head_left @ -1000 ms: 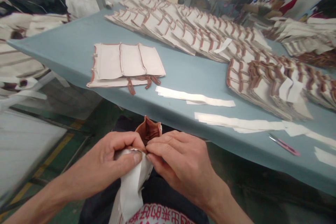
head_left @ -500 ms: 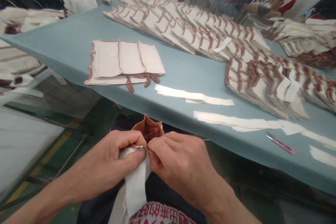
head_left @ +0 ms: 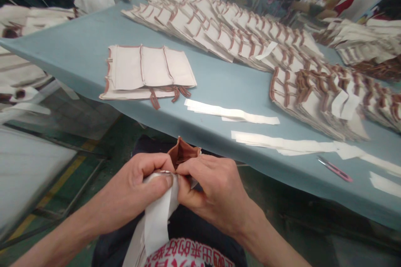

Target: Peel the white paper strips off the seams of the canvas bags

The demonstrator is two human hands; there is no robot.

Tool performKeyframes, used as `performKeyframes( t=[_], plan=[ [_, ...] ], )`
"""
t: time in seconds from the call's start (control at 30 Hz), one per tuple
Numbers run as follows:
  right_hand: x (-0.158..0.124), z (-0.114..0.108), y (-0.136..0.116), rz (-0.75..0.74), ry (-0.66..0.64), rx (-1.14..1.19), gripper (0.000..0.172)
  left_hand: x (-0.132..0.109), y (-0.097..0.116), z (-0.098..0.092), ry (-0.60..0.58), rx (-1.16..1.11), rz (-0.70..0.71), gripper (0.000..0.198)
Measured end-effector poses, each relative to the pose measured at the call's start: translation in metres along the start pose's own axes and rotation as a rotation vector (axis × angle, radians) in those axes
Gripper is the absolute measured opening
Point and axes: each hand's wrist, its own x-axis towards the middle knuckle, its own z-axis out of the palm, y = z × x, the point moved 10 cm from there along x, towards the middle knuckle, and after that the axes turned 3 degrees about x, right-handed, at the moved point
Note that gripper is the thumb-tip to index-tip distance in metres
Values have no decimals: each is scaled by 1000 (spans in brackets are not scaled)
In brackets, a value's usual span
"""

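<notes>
low in the frame, the left hand (head_left: 138, 192) and right hand (head_left: 213, 194) both pinch a cream cloth piece with brown trim (head_left: 183, 155), held above the lap just below the table edge. across the middle runs a blue-grey table (head_left: 78, 56) bearing a flat folded cream bag (head_left: 147, 71), paper strips (head_left: 230, 113), a pink cutter (head_left: 334, 169) at right, and long overlapping rows of bags (head_left: 238, 35) toward the upper right. green floor (head_left: 94, 162) shows at lower left; the upper edge is cluttered workshop.
</notes>
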Motion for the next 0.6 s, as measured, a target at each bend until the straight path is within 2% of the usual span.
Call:
performKeyframes(
  t=[0.2,0.43,0.6],
  plan=[
    [1,-2,14,140,11,185,17,-4,-3,2,-1,-14,14,27],
    [0,-9,2,-18,67,86,18,-1,0,-1,18,-1,10,30],
    [-2,-11,-3,-98,114,58,17,-3,-7,0,-2,-33,7,30]
  ],
)
